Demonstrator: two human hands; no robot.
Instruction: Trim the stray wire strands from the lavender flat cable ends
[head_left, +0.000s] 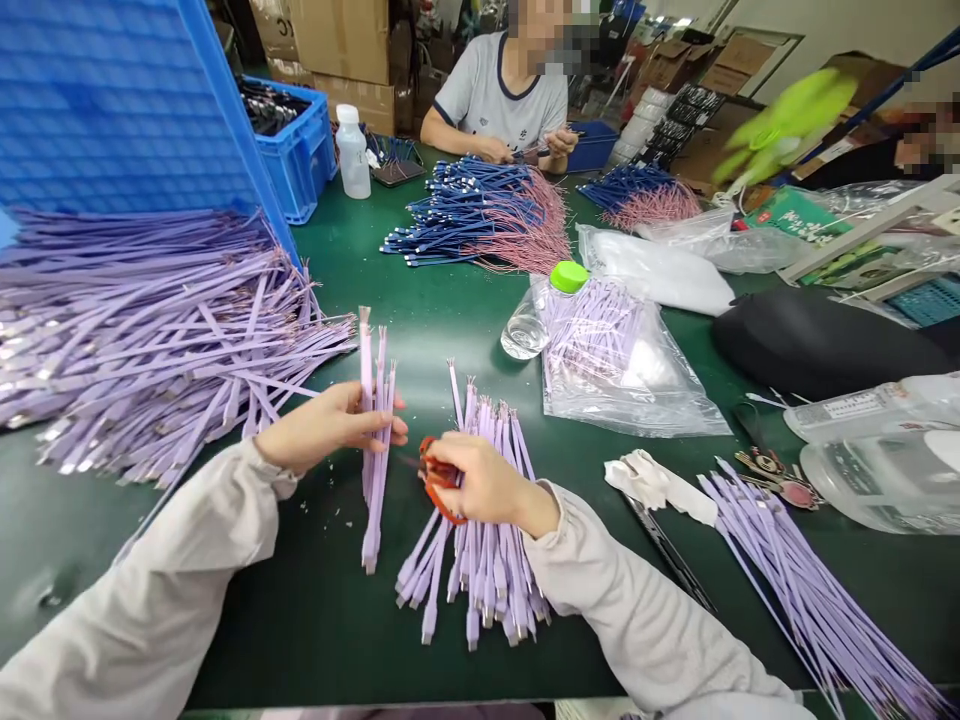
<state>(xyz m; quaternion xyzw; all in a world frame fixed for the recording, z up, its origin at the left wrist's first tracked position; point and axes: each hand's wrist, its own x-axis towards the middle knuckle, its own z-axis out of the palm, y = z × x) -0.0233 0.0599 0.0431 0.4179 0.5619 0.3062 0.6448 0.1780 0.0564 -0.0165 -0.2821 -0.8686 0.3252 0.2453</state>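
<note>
My left hand (326, 425) is closed around a small bunch of lilac flat cables (373, 440), held upright over the green table (442, 320). My right hand (480, 478) grips orange-handled scissors (435, 480), their tip pointing left toward that bunch. Under my right hand lies a fanned pile of lilac cables (480, 560) with connector ends toward me. A large heap of the same cables (150, 330) spreads across the left of the table.
A blue crate (120, 100) stands tilted at far left. A plastic bag of lilac cables (615, 360), a green-capped bottle (536, 305), another cable bundle (810, 590) and a black pouch (817, 340) lie right. A person (502, 90) opposite handles blue cables (480, 205).
</note>
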